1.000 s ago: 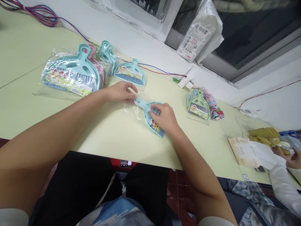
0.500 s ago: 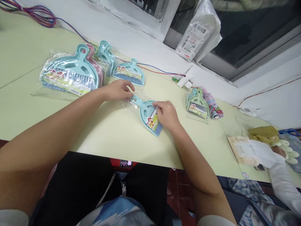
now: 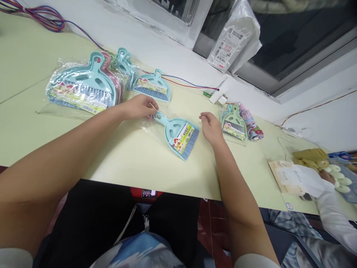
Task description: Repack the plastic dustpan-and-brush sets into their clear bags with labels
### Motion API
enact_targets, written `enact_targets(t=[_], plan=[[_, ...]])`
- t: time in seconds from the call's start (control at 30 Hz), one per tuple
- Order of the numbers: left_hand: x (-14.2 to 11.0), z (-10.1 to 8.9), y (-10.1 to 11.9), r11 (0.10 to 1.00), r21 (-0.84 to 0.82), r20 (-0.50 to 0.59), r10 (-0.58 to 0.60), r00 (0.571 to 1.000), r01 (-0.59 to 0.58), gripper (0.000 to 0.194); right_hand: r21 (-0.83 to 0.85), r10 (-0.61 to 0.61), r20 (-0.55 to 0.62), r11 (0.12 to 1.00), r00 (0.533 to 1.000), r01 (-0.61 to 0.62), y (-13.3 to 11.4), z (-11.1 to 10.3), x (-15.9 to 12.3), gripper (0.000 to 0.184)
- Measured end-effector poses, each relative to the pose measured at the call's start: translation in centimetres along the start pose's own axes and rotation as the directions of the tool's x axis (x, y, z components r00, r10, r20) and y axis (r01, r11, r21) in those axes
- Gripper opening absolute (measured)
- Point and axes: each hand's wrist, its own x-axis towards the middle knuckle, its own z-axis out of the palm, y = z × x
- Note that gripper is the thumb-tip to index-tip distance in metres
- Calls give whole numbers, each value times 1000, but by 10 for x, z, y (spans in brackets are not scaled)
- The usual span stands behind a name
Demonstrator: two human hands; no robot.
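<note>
A light-blue dustpan and brush set [image 3: 172, 128] with a printed card lies in a clear plastic bag [image 3: 152, 127] on the table, handle toward my left hand. My left hand [image 3: 142, 106] pinches the bag beside the handle's end. To the right of the bristles, my right hand [image 3: 211, 127] is apart from the set, fingers curled together with nothing visible in them. Farther back lies another blue set [image 3: 153, 86]. A stack of bagged sets [image 3: 83, 82], in blue, pink and green, is at the left.
A green bagged set [image 3: 234, 124] lies beside a rolled patterned cloth [image 3: 251, 123] at the right. Wires [image 3: 189, 85] and a white plug [image 3: 219, 97] run along the wall. A plastic-wrapped package [image 3: 230, 44] leans by the window. Another person's sleeve [image 3: 334, 214] is at far right.
My right hand has let go of the dustpan and brush set and moved right, uncovering its card and bristles. My left hand stays near the handle.
</note>
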Motion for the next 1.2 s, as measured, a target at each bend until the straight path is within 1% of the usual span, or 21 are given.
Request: enact_targets(t=[0.1,0.17,0.23,0.37,0.6,0.7,0.87,0.93,1.0,1.07,1.13,1.2], plan=[[0,3,0,999,-48,-10,-5,1000,4,28,185,154,146,966,977,-180,18,2,9,36],[0,4,1,997,-80,-6,-5,1000,5,27,266,204,221,928,954,-260,21,4,11,35],[0,4,1,997,-80,-18,-9,1000,7,25,296,230,253,906,940,-301,18,5,10,33],[-1,5,4,999,-41,-48,-14,999,12,21,291,207,272,913,940,-285,14,5,10,31],[-1,3,6,975,-217,-11,-38,999,35,21,294,196,361,904,912,-311,14,1,9,36],[0,1,4,967,-251,-9,-41,999,37,21,312,201,371,893,907,-325,13,-3,8,37],[3,0,-1,952,-307,-24,-26,999,17,19,254,213,415,906,885,-337,16,-8,8,38],[3,-1,-1,949,-315,-33,-34,999,22,19,266,218,421,898,881,-350,19,-9,9,37],[3,-2,0,945,-328,-52,-41,998,21,18,338,218,429,861,877,-379,23,-10,10,37],[2,-3,1,939,-343,-77,-53,996,24,16,458,201,464,779,863,-428,25,-10,12,34],[2,-4,2,937,-348,-104,-73,992,32,14,574,189,512,650,838,-498,26,-9,13,29],[2,-5,2,940,-340,-127,-86,988,38,14,643,192,562,510,804,-571,24,-8,13,23]])
